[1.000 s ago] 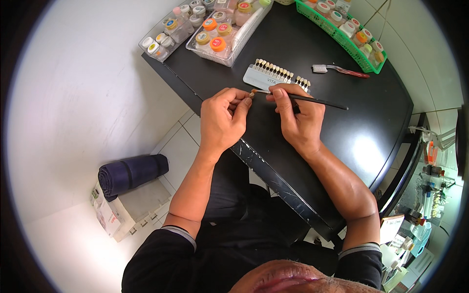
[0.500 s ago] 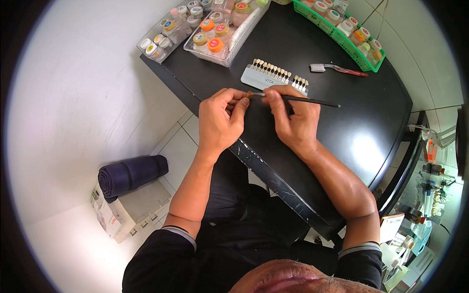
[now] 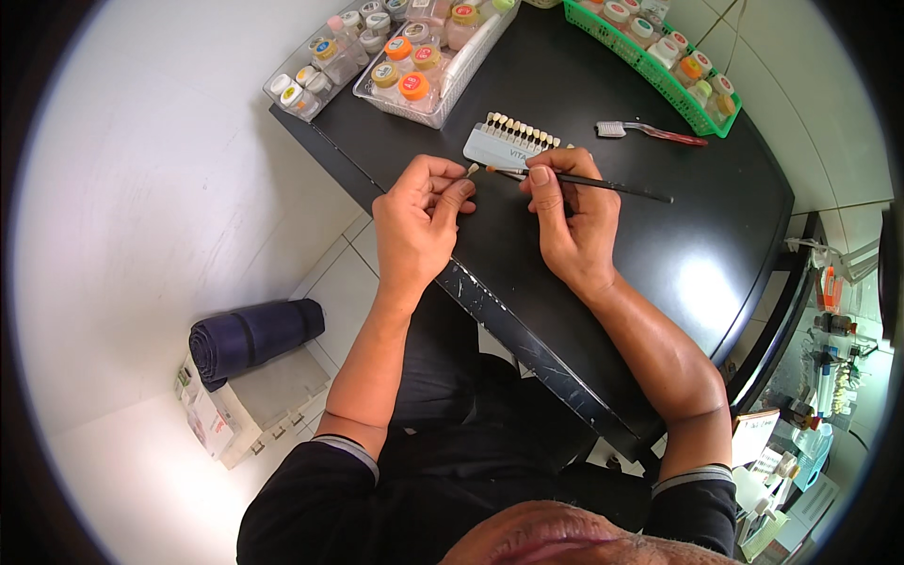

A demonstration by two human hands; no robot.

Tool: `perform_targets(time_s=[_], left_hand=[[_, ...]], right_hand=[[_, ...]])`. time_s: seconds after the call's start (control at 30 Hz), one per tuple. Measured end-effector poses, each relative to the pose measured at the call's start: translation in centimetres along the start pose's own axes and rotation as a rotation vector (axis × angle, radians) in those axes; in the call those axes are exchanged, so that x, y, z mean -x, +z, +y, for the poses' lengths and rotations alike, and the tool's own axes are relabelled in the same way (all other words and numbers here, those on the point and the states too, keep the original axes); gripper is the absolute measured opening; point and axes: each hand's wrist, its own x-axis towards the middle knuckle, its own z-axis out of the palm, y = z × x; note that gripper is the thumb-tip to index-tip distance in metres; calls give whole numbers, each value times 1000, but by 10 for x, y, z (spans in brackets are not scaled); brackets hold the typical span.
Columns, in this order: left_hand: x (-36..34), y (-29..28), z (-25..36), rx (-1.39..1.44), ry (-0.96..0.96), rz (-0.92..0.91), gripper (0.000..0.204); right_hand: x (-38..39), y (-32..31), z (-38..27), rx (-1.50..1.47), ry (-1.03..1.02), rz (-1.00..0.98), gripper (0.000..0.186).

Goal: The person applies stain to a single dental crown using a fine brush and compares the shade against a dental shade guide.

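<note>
Between the thumb and fingertips of my left hand [image 3: 420, 215] is a small pale tooth-shaped piece [image 3: 473, 169], its lower end hidden by the fingers. My right hand [image 3: 576, 226] grips a thin paintbrush [image 3: 636, 191] with a black handle, a metal ferrule and brownish bristles. The bristle tip points left, a small gap away from the tooth-shaped piece. Just beyond both hands lies a dental shade guide [image 3: 485, 147], a pale blue-grey holder with a row of tooth-coloured tabs; my right hand covers its right end.
A toothbrush [image 3: 650, 134] with a red handle lies to the right on the black desk [image 3: 678, 221]. At the far left stand a white basket [image 3: 438, 115] and a clear tray [image 3: 307, 111] of jars. A green basket [image 3: 650, 68] of bottles lines the far right.
The brush tip has come off the tooth-shaped piece and sits a little to its right. My left hand has shifted slightly left, leaving the piece visible; my right hand has tilted a little.
</note>
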Motion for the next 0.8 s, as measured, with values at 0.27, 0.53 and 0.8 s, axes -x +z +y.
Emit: perform_targets(time_s=[0.27,0.53,0.8], left_hand=[[4,-6,-9,-6,34,-36,11],[5,-2,-10,50,97,17,11],[5,-4,-4,57,-14,18,11]], right_hand=[[-8,-5,-9,139,-90,-133,18],[-4,-1,-6,79,21,-132,19],[-4,-2,-8,106,-110,-28,14]])
